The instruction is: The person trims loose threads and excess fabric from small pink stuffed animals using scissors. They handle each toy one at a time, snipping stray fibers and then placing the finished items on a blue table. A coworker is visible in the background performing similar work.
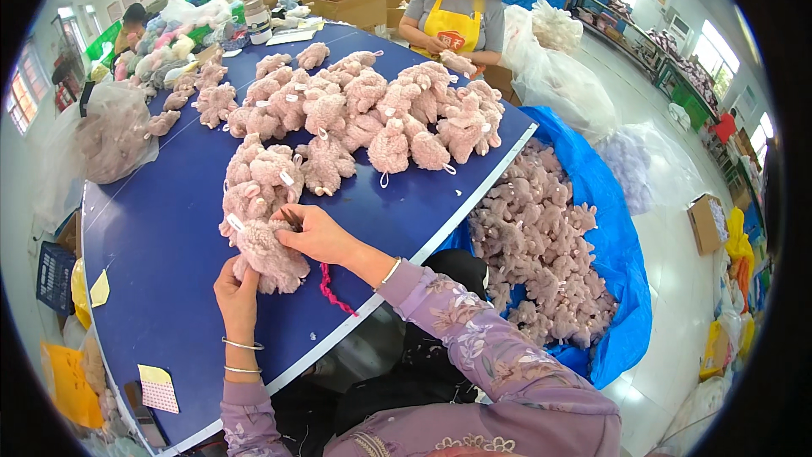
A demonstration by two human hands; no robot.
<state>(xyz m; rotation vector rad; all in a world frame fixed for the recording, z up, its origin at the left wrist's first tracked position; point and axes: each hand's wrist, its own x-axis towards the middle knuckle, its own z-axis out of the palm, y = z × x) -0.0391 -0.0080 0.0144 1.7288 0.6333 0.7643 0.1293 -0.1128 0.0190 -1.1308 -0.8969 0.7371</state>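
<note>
A pink fluffy plush toy (269, 258) lies at the near edge of the plush pile on the blue table. My left hand (238, 286) is closed on its lower left side, thumb and fingers pinching the fur. My right hand (320, 237) rests against its upper right, fingers closed round a small dark pointed tool (291, 218) that looks like thread snips; most of it is hidden. Below that hand hangs a magenta braided cord (328, 290). Just above the held toy, another plush toy (247, 203) with a white tag touches it.
Many more pink plush toys (338, 97) spread over the far half of the blue table (169, 288). To the right, a blue sack (622, 288) holds a heap of similar toys. Across the table a person in a yellow apron (457, 25) handles a toy. Cardboard boxes (338, 4) stand behind.
</note>
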